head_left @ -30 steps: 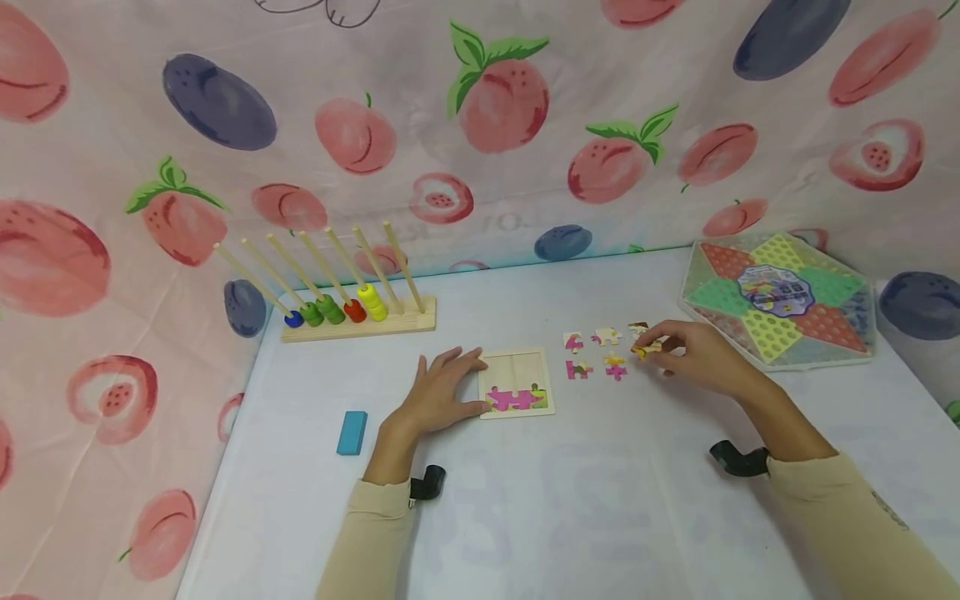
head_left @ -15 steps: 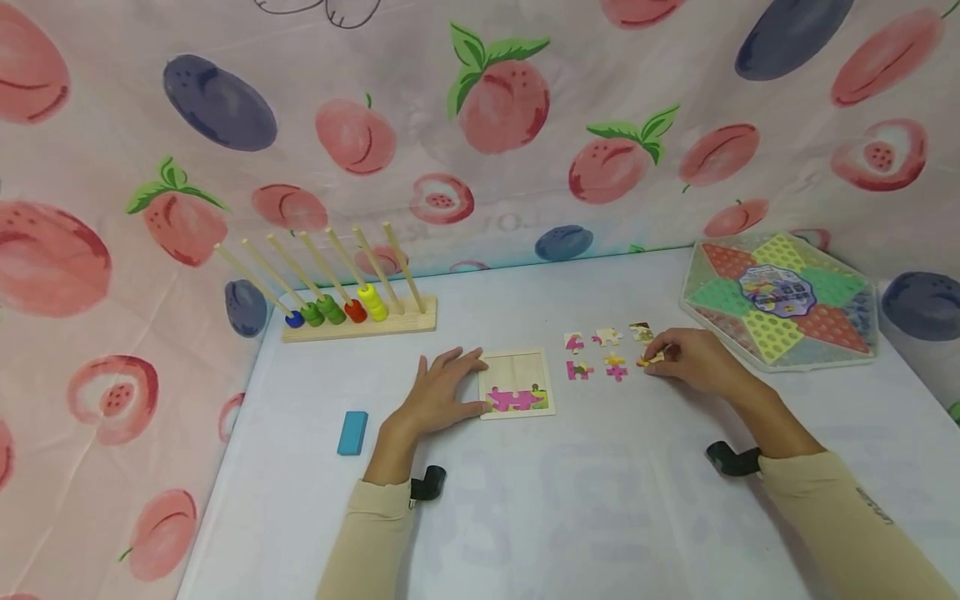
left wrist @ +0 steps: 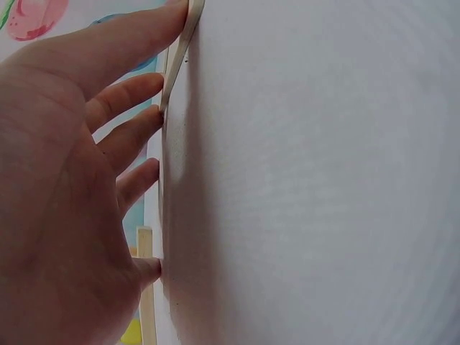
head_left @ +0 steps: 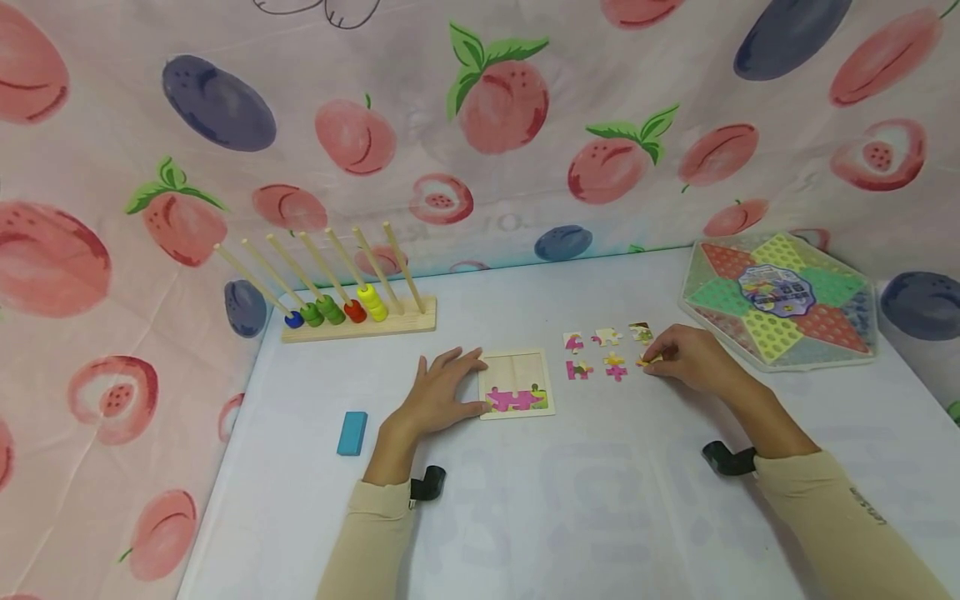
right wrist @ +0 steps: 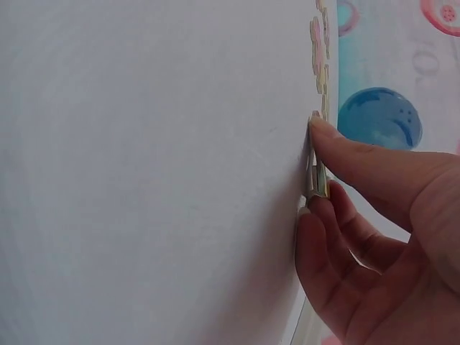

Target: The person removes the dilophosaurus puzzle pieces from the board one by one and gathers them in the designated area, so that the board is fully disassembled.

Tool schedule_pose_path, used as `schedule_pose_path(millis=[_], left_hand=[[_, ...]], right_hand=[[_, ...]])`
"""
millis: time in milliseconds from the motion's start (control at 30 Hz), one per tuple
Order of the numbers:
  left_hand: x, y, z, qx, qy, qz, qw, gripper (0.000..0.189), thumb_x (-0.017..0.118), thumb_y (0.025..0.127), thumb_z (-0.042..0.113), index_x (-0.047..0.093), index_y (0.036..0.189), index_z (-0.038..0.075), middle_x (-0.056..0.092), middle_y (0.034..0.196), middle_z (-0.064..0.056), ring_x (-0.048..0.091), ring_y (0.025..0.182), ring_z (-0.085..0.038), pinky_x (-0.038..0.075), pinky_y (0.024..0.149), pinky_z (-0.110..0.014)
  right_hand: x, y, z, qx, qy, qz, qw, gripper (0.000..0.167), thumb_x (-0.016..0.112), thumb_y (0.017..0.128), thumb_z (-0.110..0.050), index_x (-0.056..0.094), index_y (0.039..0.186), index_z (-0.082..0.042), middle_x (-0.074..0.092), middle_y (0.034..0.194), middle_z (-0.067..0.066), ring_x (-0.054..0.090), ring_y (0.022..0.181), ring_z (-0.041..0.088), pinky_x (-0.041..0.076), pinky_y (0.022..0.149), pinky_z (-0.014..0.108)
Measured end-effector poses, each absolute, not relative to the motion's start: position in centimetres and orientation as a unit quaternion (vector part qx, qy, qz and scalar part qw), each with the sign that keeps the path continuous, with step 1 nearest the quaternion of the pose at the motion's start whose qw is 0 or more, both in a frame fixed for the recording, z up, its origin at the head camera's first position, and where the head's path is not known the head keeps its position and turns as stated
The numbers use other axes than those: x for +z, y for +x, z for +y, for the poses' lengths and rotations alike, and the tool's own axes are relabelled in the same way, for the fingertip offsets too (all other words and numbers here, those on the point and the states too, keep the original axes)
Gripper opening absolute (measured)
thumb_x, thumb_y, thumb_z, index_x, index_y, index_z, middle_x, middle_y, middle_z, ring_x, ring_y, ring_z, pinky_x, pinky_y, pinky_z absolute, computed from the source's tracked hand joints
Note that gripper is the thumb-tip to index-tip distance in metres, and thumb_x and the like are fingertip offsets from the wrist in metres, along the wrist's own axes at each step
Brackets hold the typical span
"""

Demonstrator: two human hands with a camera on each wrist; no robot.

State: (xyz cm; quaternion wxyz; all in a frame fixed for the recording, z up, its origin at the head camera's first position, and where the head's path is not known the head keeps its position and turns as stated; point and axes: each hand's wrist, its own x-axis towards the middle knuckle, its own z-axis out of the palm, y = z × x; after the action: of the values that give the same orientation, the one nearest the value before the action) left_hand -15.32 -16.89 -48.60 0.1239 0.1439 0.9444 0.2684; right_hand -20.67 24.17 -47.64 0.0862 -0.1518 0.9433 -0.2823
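In the head view my left hand [head_left: 437, 392] rests with spread fingers at the left edge of a small wooden puzzle tray [head_left: 528, 365]. Its thumb and index finger touch the rim. Joined pink and green jigsaw pieces [head_left: 516, 400] fill the tray's lower part; bare wood shows above them. Off to the right, my right hand [head_left: 693, 360] pinches a jigsaw piece [right wrist: 317, 183] between thumb and fingers, low over the table. Most of that piece is hidden by the fingers in the head view. Several loose pieces [head_left: 616, 367] lie in two rows between tray and right hand.
A bead abacus [head_left: 360, 331] with upright wooden rods stands at the back left. Nearer lies a blue block [head_left: 352, 433], left of my left forearm. A hexagonal Chinese checkers box [head_left: 780, 304] is at the back right, behind my right hand. Fruit-patterned cloth [head_left: 495, 167] hangs behind the table.
My right hand has shifted slightly right and down with its piece, to the right end of the lower row. The upper-right loose piece is now more visible. The left hand stays still.
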Motion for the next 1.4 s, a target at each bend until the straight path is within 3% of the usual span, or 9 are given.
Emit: schedule_pose_path(millis=[233, 467, 733, 1033, 1400], left_hand=[[-48.6, -15.3, -17.0, 0.266, 0.144, 0.945, 0.127, 0.059, 0.079, 0.088, 0.037, 0.057, 0.141, 0.022, 0.039, 0.166, 0.003, 0.024, 0.159, -0.028, 0.0, 0.124, -0.073], [-48.7, -15.3, -17.1, 0.267, 0.15, 0.944, 0.124, 0.059, 0.078, 0.088, 0.037, 0.057, 0.141, 0.022, 0.039, 0.166, 0.002, 0.024, 0.159, -0.029, 0.0, 0.124, -0.074], [-48.6, -15.4, -17.2, 0.258, 0.147, 0.946, 0.13, 0.061, 0.078, 0.088, 0.038, 0.056, 0.142, 0.023, 0.038, 0.167, 0.003, 0.024, 0.159, -0.028, 0.0, 0.125, -0.073], [-48.6, -15.7, -17.5, 0.259, 0.146, 0.944, 0.143, 0.069, 0.085, 0.081, 0.04, 0.057, 0.143, 0.024, 0.038, 0.166, 0.005, 0.023, 0.159, -0.027, 0.0, 0.126, -0.071], [-48.4, -15.8, -17.3, 0.256, 0.141, 0.943, 0.158, 0.076, 0.087, 0.078, 0.044, 0.055, 0.145, 0.027, 0.035, 0.168, 0.008, 0.02, 0.16, -0.025, -0.003, 0.127, -0.068]], right_hand=[[-47.4, -20.6, 23.8, -0.268, -0.133, 0.948, 0.107, 0.012, 0.081, 0.086, -0.013, 0.078, 0.096, -0.008, 0.071, 0.101, 0.013, 0.063, 0.097, 0.027, 0.05, 0.085, 0.038], [-47.1, -20.6, 23.8, -0.27, -0.125, 0.947, 0.124, 0.015, 0.08, 0.087, -0.019, 0.078, 0.097, -0.008, 0.07, 0.104, 0.013, 0.062, 0.098, 0.026, 0.049, 0.081, 0.032], [-46.4, -20.6, 22.8, -0.266, -0.143, 0.947, 0.105, 0.021, 0.075, 0.092, -0.025, 0.076, 0.105, -0.009, 0.069, 0.11, 0.014, 0.062, 0.102, 0.029, 0.052, 0.084, 0.038], [-45.7, -21.0, 17.2, -0.279, -0.193, 0.935, 0.107, 0.025, 0.075, 0.091, -0.021, 0.074, 0.113, -0.009, 0.072, 0.109, 0.01, 0.062, 0.1, 0.026, 0.054, 0.083, 0.035], [-45.2, -20.7, 9.9, -0.263, -0.298, 0.9, 0.178, 0.028, 0.079, 0.089, -0.019, 0.076, 0.117, -0.015, 0.077, 0.111, -0.001, 0.064, 0.1, 0.019, 0.053, 0.088, 0.036]])
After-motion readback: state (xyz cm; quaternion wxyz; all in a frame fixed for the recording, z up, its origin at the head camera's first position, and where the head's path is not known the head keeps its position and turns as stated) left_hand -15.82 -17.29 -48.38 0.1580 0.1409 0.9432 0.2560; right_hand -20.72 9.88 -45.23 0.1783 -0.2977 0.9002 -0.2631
